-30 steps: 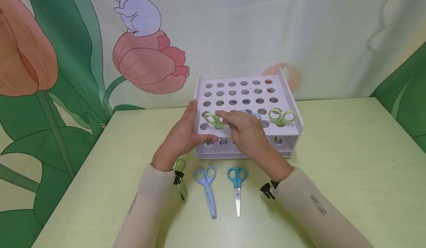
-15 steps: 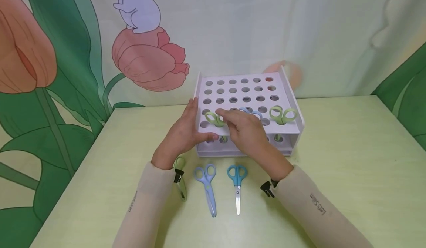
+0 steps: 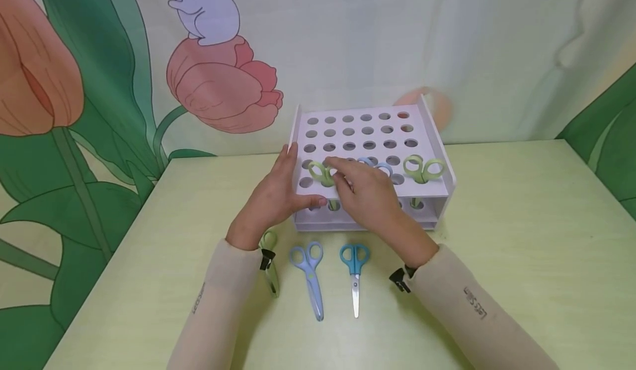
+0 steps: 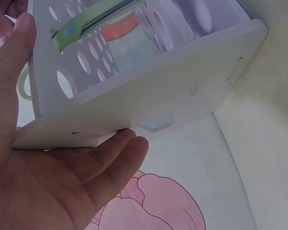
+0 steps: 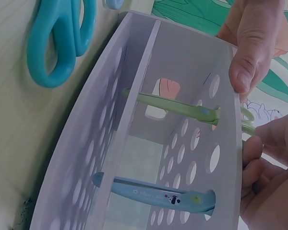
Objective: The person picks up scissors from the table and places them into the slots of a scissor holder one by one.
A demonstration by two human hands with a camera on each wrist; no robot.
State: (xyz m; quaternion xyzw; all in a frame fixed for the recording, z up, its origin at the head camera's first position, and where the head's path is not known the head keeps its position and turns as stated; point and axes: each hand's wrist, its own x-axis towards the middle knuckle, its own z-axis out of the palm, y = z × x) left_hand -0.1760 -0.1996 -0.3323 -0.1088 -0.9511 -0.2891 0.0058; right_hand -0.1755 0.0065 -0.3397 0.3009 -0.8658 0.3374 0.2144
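A white rack (image 3: 339, 139) with rows of round holes stands at the middle of the table. My left hand (image 3: 270, 196) holds its left front corner, thumb on the front edge and fingers along the outer side panel. Green scissors (image 5: 182, 109) hang handle-up in a front-row hole, their blade reaching the lower shelf. My right hand (image 3: 372, 193) pinches their handle above the board, the fingertips partly hidden in the head view. Light blue scissors (image 5: 153, 194) hang beside them, largely behind the right hand. Another green pair (image 3: 422, 172) stands in the right front hole.
In front of the rack lie teal scissors (image 3: 355, 270), lavender-blue scissors (image 3: 312, 287) and green scissors (image 3: 270, 276), the last partly covered by the left wrist. A printed curtain (image 3: 358, 44) hangs behind the pale table (image 3: 521, 237).
The right thumb and fingers have drawn slightly closer on the green scissors' handle. The left hand keeps its place on the rack. The whole head view has shifted slightly upward.
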